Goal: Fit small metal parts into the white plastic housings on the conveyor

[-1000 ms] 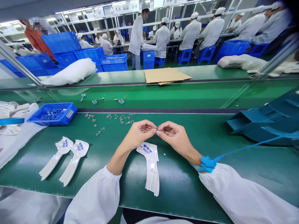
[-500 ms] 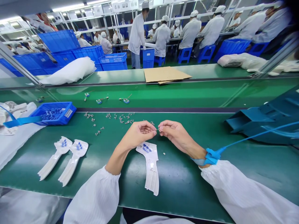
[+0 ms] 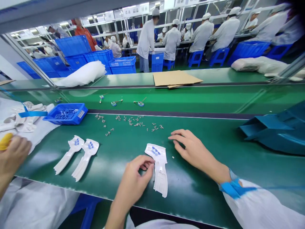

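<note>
Fingers of left hand curled at white part; right hand splayed.

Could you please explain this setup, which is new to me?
No robot here: these are a person's two bare hands, seen by a head-worn camera looking forward and down. On the green tabletop lie three white plastic handle-shaped parts, small silvery metal pieces and a blue plastic tray. The left hand has its fingers by the edge of the nearest part; whether it pinches anything is unclear. The right hand, a blue band around its wrist, hovers open, with nothing visible held. Another person's hand, far left, is beside something yellow.
</note>
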`<state>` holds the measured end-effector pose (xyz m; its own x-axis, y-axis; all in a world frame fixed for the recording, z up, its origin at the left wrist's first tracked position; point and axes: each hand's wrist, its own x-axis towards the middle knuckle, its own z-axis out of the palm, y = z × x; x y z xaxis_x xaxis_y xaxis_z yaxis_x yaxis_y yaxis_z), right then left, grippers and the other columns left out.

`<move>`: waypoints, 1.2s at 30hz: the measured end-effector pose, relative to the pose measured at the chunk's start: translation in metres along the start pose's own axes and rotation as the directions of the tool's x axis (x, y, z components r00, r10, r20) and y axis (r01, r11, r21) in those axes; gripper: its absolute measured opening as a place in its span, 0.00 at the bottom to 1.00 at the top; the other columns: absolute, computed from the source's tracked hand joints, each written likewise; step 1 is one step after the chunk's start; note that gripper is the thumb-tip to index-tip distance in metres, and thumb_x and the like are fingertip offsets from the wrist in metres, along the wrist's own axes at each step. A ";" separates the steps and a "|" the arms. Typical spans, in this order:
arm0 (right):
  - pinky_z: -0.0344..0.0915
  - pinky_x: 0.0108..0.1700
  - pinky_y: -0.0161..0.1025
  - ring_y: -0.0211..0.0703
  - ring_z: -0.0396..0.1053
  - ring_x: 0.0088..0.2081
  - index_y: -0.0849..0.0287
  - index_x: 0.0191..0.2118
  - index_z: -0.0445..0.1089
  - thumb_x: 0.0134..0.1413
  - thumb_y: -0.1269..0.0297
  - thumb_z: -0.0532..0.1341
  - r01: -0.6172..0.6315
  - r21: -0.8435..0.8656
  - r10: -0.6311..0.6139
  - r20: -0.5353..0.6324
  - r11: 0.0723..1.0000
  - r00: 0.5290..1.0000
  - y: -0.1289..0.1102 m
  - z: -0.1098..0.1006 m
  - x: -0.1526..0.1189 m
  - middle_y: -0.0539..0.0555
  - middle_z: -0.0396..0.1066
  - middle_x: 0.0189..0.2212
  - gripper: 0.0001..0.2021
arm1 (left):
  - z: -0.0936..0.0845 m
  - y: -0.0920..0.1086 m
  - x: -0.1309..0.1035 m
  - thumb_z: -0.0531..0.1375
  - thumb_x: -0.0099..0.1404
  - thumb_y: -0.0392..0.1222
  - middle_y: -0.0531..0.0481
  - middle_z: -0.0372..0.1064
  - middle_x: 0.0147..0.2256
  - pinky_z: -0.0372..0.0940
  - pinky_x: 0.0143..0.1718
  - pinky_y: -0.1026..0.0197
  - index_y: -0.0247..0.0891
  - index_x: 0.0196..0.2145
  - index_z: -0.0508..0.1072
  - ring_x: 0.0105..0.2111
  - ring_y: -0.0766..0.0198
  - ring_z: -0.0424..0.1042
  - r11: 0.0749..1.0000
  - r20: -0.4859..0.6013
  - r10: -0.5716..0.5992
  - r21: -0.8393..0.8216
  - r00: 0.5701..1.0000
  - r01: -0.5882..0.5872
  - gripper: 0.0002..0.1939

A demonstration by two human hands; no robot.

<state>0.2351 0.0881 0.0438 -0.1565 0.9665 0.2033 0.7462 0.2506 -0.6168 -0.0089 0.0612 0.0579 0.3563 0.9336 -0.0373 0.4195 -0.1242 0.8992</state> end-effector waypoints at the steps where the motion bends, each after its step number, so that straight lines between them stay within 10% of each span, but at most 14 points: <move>1: 0.64 0.45 0.42 0.47 0.68 0.44 0.55 0.43 0.75 0.64 0.61 0.54 -0.040 0.070 0.038 0.038 0.997 0.999 -0.013 -0.002 -0.005 0.56 0.73 0.44 0.12 | 0.007 -0.001 -0.008 0.57 0.68 0.40 0.54 0.75 0.35 0.66 0.38 0.62 0.43 0.41 0.74 0.34 0.64 0.72 1.000 -0.035 -0.019 0.003 0.999 0.019 0.07; 7: 0.58 0.31 0.33 0.36 0.64 0.30 0.52 0.36 0.76 0.62 0.60 0.58 -0.242 0.304 0.110 0.394 0.922 0.913 -0.063 0.005 -0.028 0.47 0.74 0.31 0.09 | 0.036 -0.003 -0.029 0.56 0.70 0.42 0.53 0.75 0.37 0.68 0.39 0.62 0.45 0.49 0.69 0.35 0.64 0.73 0.997 -0.191 -0.004 0.070 0.982 0.017 0.10; 15: 0.55 0.29 0.32 0.35 0.60 0.28 0.56 0.33 0.72 0.61 0.62 0.58 -0.257 0.304 0.111 0.425 0.917 0.898 -0.065 0.008 -0.032 0.47 0.68 0.26 0.08 | 0.037 -0.004 -0.038 0.55 0.72 0.39 0.51 0.76 0.38 0.70 0.40 0.57 0.45 0.53 0.67 0.37 0.60 0.74 0.981 -0.174 0.124 0.172 0.977 -0.094 0.13; 23: 0.53 0.28 0.33 0.36 0.58 0.27 0.57 0.31 0.68 0.64 0.57 0.54 -0.262 0.210 0.127 0.502 0.942 0.855 -0.057 0.015 -0.032 0.48 0.65 0.24 0.13 | 0.025 -0.013 -0.038 0.66 0.63 0.41 0.47 0.61 0.63 0.59 0.61 0.40 0.46 0.61 0.63 0.64 0.47 0.55 0.894 0.042 0.214 0.395 0.976 -0.213 0.30; 36: 0.52 0.29 0.35 0.37 0.59 0.27 0.56 0.33 0.67 0.65 0.57 0.53 -0.257 0.136 0.155 0.508 0.957 0.848 -0.056 0.017 -0.032 0.47 0.66 0.25 0.12 | 0.028 -0.021 -0.040 0.68 0.61 0.44 0.48 0.64 0.61 0.61 0.60 0.40 0.45 0.60 0.64 0.63 0.46 0.58 0.882 0.028 0.215 0.423 0.976 -0.207 0.31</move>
<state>0.1873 0.0445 0.0584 -0.3453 0.8860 -0.3094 0.6663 -0.0007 -0.7457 -0.0086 0.0166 0.0278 0.4619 0.8750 0.1449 0.6495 -0.4450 0.6165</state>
